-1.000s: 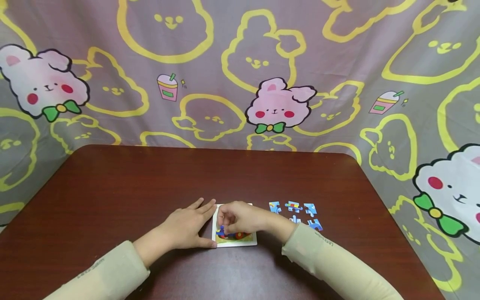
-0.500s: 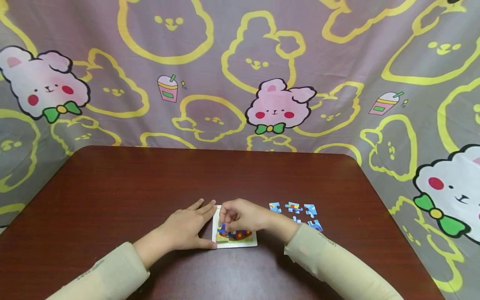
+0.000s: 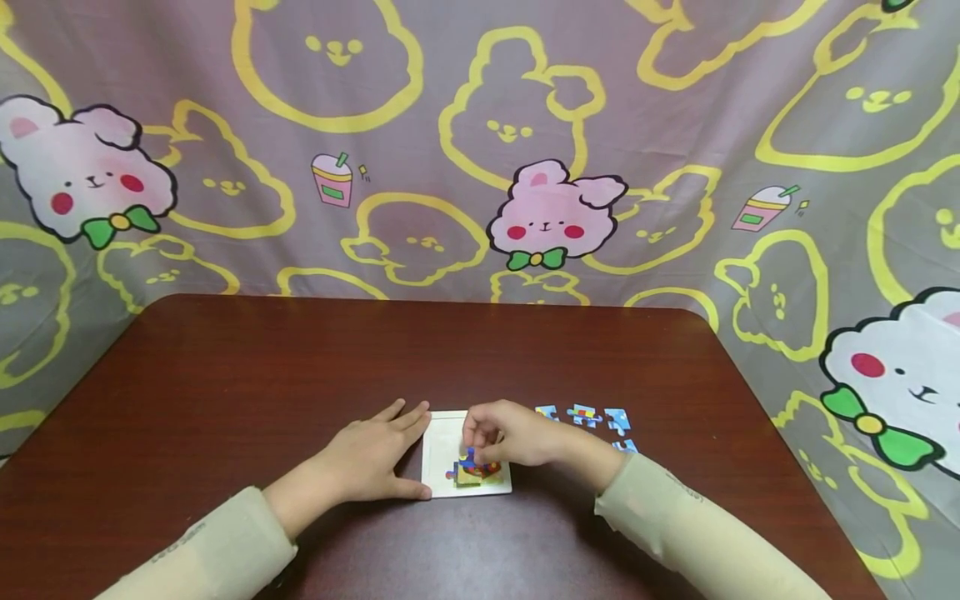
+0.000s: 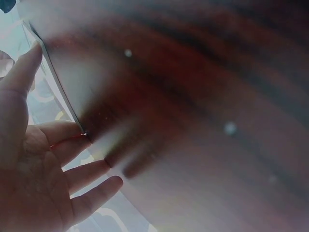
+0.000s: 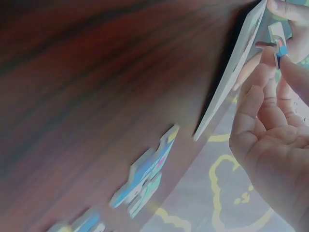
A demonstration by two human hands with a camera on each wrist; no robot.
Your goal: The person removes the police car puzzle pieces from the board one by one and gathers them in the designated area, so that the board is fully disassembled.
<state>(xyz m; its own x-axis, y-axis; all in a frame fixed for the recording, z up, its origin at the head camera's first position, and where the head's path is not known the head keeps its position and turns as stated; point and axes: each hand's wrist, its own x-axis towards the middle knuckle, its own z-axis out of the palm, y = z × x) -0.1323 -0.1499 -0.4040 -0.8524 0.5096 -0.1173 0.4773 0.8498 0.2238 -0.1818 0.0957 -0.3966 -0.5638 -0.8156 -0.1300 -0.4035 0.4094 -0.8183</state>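
A white puzzle tray (image 3: 442, 437) lies on the table. My left hand (image 3: 367, 458) is spread flat at its left edge, with thumb and fingertips against the rim; the left wrist view shows these fingers straight. Thumb and fingertips of my right hand (image 3: 517, 433) pinch a jigsaw piece (image 5: 278, 50) with blue and red on it. The held piece is tilted over the tray's lower right part. Behind it, partly covered, shows a picture area with red and yellow (image 3: 492, 472) in the tray's lower right corner.
Several loose blue jigsaw pieces (image 3: 585, 415) lie right of the tray, some hidden behind the right forearm. The dark red-brown table (image 3: 300, 358) reaches back to a curtain (image 3: 420, 158) printed with rabbits, which also hangs on both sides.
My right hand has moved right with the pinched jigsaw piece, from the tray's lower left to its lower right, baring the tray's white left part. The left hand stays at the edge.
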